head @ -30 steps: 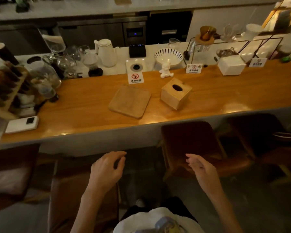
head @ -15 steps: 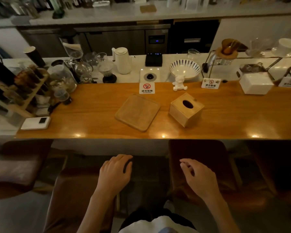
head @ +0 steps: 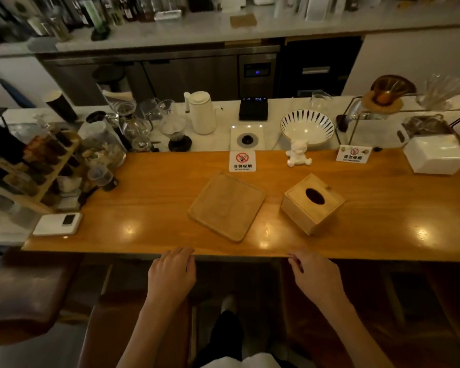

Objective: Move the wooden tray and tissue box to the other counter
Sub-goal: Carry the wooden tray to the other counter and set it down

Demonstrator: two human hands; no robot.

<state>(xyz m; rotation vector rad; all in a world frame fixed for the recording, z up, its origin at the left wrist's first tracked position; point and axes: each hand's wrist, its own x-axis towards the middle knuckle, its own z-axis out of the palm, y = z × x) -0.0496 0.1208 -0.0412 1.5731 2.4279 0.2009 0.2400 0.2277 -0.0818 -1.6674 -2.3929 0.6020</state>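
the wooden tray (head: 226, 207) is seen lying flat on the orange-brown wooden counter (head: 154, 203), turned at an angle to the counter's edge, with the wooden tissue box (head: 312, 203) set just beside it on the right, apart from it and likewise turned. the box's dark oval opening is faced upward. both hands are held at the counter's near edge, with nothing gripped. the left hand (head: 170, 274) is placed below the tray, its fingers loosely curled and kept close together, the fingertips reaching the edge. the right hand (head: 315, 274) is placed below the tissue box, its fingers bent and slightly parted, the tips at the edge; whether the edge is actually touched cannot be told. behind the tray a no-smoking sign (head: 242, 161) is stood upright, and a small white bear figure (head: 298, 153) is set behind the box. a striped bowl (head: 307, 126) and a white kettle (head: 201, 112) are found on the white surface further back. a white device (head: 57, 223) is laid at the counter's left end.
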